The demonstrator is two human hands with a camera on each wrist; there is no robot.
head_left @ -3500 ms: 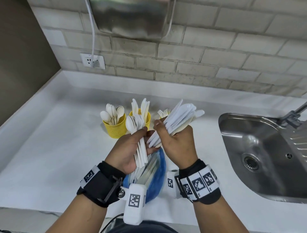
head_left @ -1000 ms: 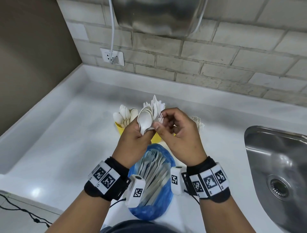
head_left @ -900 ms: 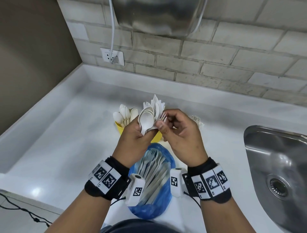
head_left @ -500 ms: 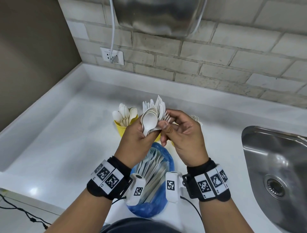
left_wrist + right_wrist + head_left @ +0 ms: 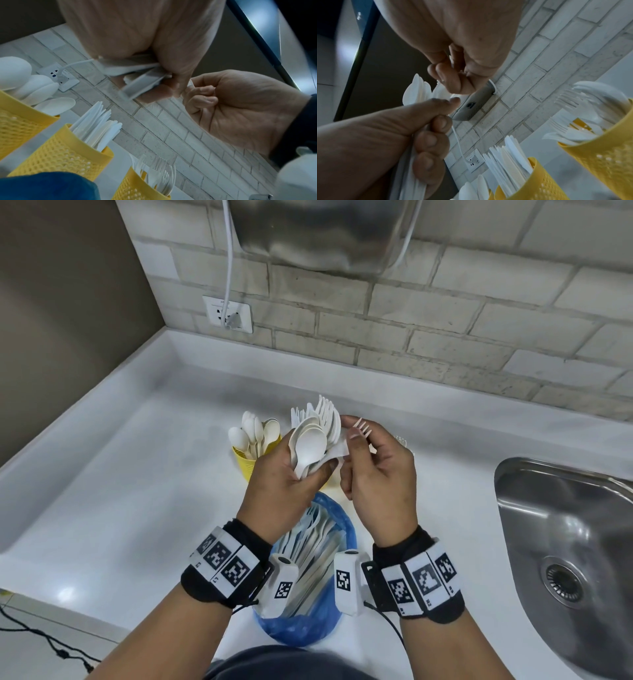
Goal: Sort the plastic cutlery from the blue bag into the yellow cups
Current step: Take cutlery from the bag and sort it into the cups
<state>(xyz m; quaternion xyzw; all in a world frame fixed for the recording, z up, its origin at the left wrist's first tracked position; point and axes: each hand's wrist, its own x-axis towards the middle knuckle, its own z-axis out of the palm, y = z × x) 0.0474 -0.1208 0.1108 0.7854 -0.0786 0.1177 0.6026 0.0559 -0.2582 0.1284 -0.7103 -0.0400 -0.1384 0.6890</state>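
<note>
My left hand (image 5: pixel 301 474) grips a bundle of white plastic spoons and forks (image 5: pixel 310 440) upright above the blue bag (image 5: pixel 308 621), which lies open on the counter with more cutlery inside. My right hand (image 5: pixel 356 436) pinches a single white fork (image 5: pixel 362 426) beside the bundle's top. Three yellow mesh cups stand behind the hands: the spoon cup (image 5: pixel 18 121), the knife cup (image 5: pixel 65 152) and the fork cup (image 5: pixel 137 188). In the head view only the spoon cup (image 5: pixel 248 463) shows well. The right wrist view shows the knife cup (image 5: pixel 532 181) and the fork cup (image 5: pixel 600 155).
A steel sink (image 5: pixel 565 542) is set into the white counter (image 5: pixel 120 491) on the right. A brick wall with a socket (image 5: pixel 227 314) and a cable rises behind the cups. A metal unit (image 5: pixel 325 231) hangs above. Black cables lie at the lower left.
My right hand no longer holds the stack of knives from 3.5 s ago. In the last second it has drawn one fork up and away from the bundle in my left hand.
</note>
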